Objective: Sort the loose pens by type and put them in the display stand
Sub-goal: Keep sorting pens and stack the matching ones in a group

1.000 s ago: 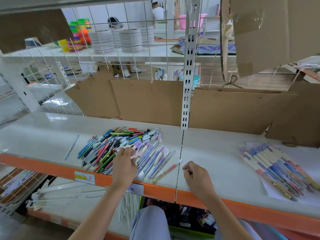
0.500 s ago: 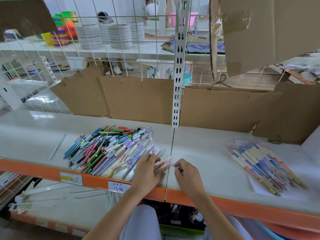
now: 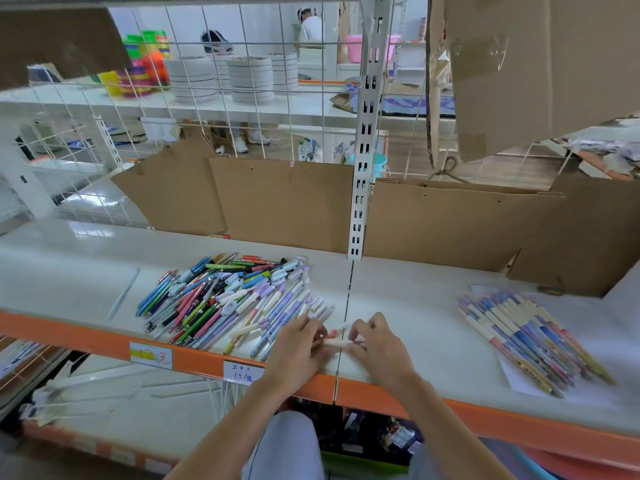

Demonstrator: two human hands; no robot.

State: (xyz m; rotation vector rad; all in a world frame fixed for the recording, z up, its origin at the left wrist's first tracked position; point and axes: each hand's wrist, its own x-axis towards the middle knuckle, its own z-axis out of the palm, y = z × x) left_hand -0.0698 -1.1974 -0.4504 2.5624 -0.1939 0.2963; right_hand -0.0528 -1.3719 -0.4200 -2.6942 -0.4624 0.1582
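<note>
A single pink-and-white pen (image 3: pixel 337 339) is held just above the front edge of the shelf (image 3: pixel 415 306), right over the seam where its two white panels meet. The left hand (image 3: pixel 299 342) pinches one end with curled fingers, and the right hand (image 3: pixel 379 341) pinches the other end; the pen is blurred, so whether it is one piece or a cap and a barrel being joined is hard to make out.

Just to the left of the hands lies the loose pile of mixed pens (image 3: pixel 228 299), blue, green, pink, purple and white ones crossing one another, its near edge touching the left hand's fingers. Well apart on the right side of the shelf, a sorted row of pens (image 3: pixel 530 337) lies side by side on a sheet of white paper (image 3: pixel 519 379). One pale pen (image 3: pixel 123 294) lies alone to the left of the pile.

The shelf has an orange front rail (image 3: pixel 86 341) carrying two handwritten price labels (image 3: pixel 150 355). Brown cardboard sheets (image 3: pixel 284 202) stand along the back of the shelf, on either side of a white slotted upright (image 3: pixel 362 150). Behind a white wire grid (image 3: pixel 194 98), stacks of white plates (image 3: pixel 249 77) sit on another shelf.
</note>
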